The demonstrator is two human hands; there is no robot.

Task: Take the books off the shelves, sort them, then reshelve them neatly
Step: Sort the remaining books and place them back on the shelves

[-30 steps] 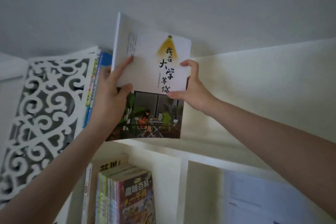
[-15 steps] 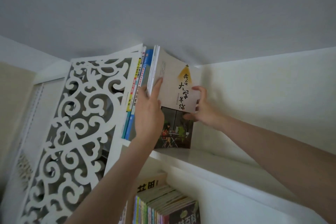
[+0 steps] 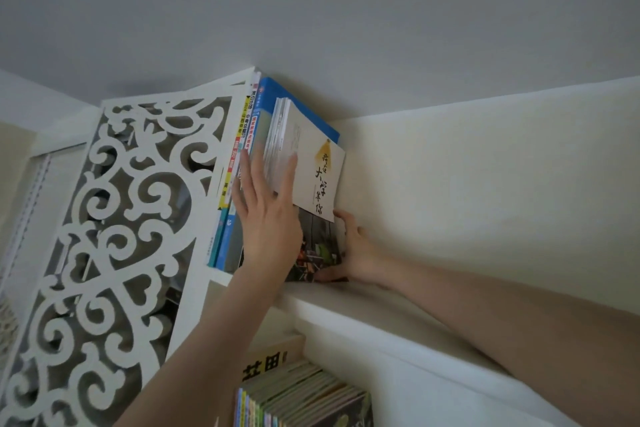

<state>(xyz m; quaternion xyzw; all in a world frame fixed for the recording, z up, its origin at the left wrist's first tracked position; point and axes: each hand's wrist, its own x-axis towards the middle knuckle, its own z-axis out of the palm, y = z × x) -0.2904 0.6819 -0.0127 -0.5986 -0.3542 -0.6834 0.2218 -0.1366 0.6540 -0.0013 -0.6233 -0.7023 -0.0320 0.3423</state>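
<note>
A white-covered book [image 3: 317,170] with black brush lettering and a dark photo at its foot stands on the top shelf [image 3: 374,302], leaning left against a blue book [image 3: 277,94] and a few thin spines [image 3: 242,135]. My left hand [image 3: 266,215] lies flat with straight fingers over the fore-edges and spines of these books. My right hand [image 3: 353,253] is at the book's lower right corner, thumb along its bottom edge and fingers curled behind the cover.
A white carved fretwork side panel [image 3: 114,236] bounds the shelf on the left. Below, a second shelf holds a row of several colourful thin books [image 3: 298,399]. The back wall [image 3: 485,184] and ceiling are plain. Shelf space lies to the right of the books.
The white book has gone from being held out tilted to standing pushed in against the row. My left hand moved from its cover edge to lying flat on the books; the view shifted right.
</note>
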